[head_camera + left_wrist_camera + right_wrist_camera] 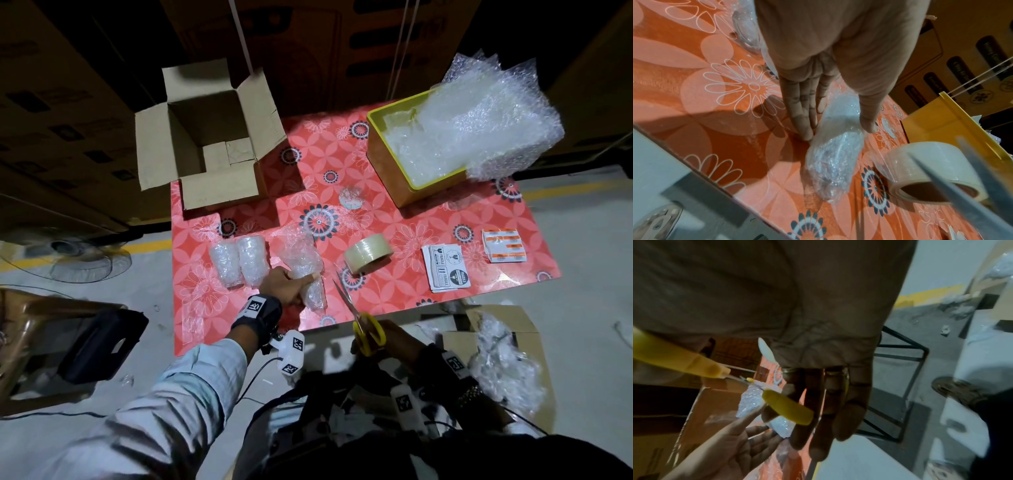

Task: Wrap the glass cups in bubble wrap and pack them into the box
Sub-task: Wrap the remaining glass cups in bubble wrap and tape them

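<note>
Bubble wrap risk: we are judging the loose wrap on the wrapped cup (303,274) could spring open, being untaped.
Blade risk: the scissors (359,318) are pointing open toward 11 o'clock, near the wrap.
Left hand (286,284): we are seeing it grasping the cup.
Right hand (394,337): gripping the scissors, at 4 o'clock from the cup.
Box (205,137): standing open at 11 o'clock.

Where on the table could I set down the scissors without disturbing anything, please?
The bare cloth between the tape roll, the yellow tray and the cardboard box looks free, apart from a small clear piece. Around the left hand and wrapped cups it is crowded.
</note>
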`<action>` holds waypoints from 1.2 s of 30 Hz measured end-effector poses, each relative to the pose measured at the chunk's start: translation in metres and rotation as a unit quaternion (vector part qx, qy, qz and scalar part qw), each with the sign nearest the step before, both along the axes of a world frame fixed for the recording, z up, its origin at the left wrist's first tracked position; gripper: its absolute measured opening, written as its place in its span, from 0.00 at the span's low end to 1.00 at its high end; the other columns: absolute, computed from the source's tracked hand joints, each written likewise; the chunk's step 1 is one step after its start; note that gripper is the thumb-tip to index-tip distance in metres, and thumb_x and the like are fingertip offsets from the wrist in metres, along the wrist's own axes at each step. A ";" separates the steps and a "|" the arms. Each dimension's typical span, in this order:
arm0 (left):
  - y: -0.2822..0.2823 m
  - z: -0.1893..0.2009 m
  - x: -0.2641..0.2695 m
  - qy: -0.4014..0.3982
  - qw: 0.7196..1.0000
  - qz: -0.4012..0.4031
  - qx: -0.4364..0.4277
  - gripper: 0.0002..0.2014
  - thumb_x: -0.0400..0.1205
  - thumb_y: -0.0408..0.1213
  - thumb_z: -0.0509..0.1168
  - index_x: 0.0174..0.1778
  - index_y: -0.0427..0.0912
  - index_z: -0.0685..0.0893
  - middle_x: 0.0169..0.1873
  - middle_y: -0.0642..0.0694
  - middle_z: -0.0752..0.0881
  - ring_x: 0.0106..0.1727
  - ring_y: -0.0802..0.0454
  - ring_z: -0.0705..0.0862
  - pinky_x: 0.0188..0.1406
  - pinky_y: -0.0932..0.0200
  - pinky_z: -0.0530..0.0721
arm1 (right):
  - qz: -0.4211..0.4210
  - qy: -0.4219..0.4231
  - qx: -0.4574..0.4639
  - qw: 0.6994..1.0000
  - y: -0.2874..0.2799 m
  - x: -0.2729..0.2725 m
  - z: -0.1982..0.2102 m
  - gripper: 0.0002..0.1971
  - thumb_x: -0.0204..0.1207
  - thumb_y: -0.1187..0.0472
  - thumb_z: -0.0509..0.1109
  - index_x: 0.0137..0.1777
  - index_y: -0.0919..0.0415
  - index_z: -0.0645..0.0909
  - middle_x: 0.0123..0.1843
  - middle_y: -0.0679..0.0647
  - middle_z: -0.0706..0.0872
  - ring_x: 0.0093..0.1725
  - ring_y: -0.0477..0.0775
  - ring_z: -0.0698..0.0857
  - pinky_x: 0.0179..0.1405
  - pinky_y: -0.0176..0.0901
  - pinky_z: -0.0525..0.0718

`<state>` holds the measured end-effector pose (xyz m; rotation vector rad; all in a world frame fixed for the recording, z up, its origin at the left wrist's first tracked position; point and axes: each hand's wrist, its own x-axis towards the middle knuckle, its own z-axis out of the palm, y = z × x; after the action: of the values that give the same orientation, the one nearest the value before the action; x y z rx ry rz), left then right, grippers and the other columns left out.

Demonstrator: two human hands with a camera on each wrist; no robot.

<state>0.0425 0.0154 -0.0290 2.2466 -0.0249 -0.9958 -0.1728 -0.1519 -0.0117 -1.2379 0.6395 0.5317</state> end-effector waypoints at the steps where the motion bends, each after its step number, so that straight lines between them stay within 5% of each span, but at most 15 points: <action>1: 0.000 0.002 0.000 -0.002 1.000 0.002 -0.005 0.28 0.73 0.66 0.77 0.24 0.45 0.83 0.29 0.41 0.92 0.34 0.42 0.92 0.37 0.56 0.86 | 0.005 0.006 0.001 1.000 0.000 0.001 -0.006 0.41 0.78 0.32 0.68 0.51 0.81 0.86 0.48 0.69 0.92 0.41 0.58 0.92 0.38 0.44 0.89; 4: 0.002 0.001 0.001 0.006 1.000 -0.001 -0.024 0.24 0.77 0.60 0.77 0.26 0.45 0.84 0.31 0.40 0.93 0.37 0.40 0.93 0.45 0.49 0.91 | 0.012 0.034 -0.003 0.999 0.001 0.007 -0.021 0.41 0.67 0.25 0.75 0.42 0.71 0.88 0.48 0.70 0.92 0.42 0.62 0.91 0.39 0.45 0.89; 7: 0.005 -0.003 0.001 0.012 0.999 0.012 -0.028 0.23 0.74 0.60 0.80 0.32 0.44 0.83 0.32 0.40 0.93 0.37 0.38 0.94 0.50 0.38 0.93 | 0.042 0.066 -0.011 0.997 0.002 0.012 -0.039 0.50 0.54 0.17 0.75 0.47 0.71 0.89 0.49 0.66 0.93 0.44 0.61 0.92 0.49 0.53 0.87; 15: 0.010 -0.003 0.000 0.045 0.995 0.055 -0.067 0.18 0.79 0.48 0.80 0.40 0.42 0.79 0.27 0.48 0.89 0.34 0.41 0.92 0.49 0.33 0.93 | 0.040 0.073 0.006 0.997 0.009 0.015 -0.055 0.37 0.66 0.24 0.76 0.41 0.64 0.89 0.48 0.67 0.92 0.50 0.69 0.92 0.59 0.65 0.87; 18: 0.014 -0.010 0.001 0.050 0.994 0.058 -0.082 0.18 0.79 0.48 0.80 0.41 0.42 0.78 0.24 0.51 0.88 0.35 0.43 0.91 0.51 0.31 0.92 | 0.028 0.063 0.001 0.998 0.015 0.022 -0.052 0.37 0.68 0.27 0.76 0.48 0.66 0.88 0.46 0.63 0.92 0.44 0.62 0.91 0.49 0.54 0.87; 22: 0.017 -0.017 0.003 0.060 0.991 0.070 -0.097 0.20 0.77 0.48 0.81 0.39 0.42 0.77 0.27 0.48 0.89 0.35 0.42 0.91 0.51 0.29 0.91 | -0.002 0.058 -0.003 0.998 0.026 0.039 -0.045 0.17 0.86 0.45 0.67 0.54 0.60 0.84 0.46 0.61 0.89 0.38 0.56 0.88 0.33 0.44 0.86; 29: 0.017 -0.011 0.001 0.058 0.989 0.083 -0.106 0.19 0.79 0.45 0.80 0.37 0.42 0.77 0.25 0.47 0.87 0.33 0.42 0.88 0.47 0.31 0.91 | 0.003 0.044 -0.023 0.999 0.032 0.053 -0.046 0.31 0.69 0.34 0.69 0.56 0.62 0.85 0.50 0.65 0.92 0.37 0.57 0.89 0.32 0.43 0.87; 36: 0.016 -0.013 -0.001 0.048 0.990 0.095 -0.098 0.18 0.80 0.44 0.80 0.32 0.42 0.80 0.29 0.39 0.89 0.33 0.39 0.89 0.47 0.31 0.92 | -0.020 0.062 -0.029 0.997 0.031 0.045 -0.055 0.26 0.83 0.41 0.68 0.49 0.68 0.86 0.41 0.64 0.91 0.36 0.58 0.89 0.30 0.45 0.85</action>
<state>0.0415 0.0312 -0.0417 1.9798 0.1254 -0.9551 -0.1274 -0.1211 -0.0671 -1.2508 0.7884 0.5636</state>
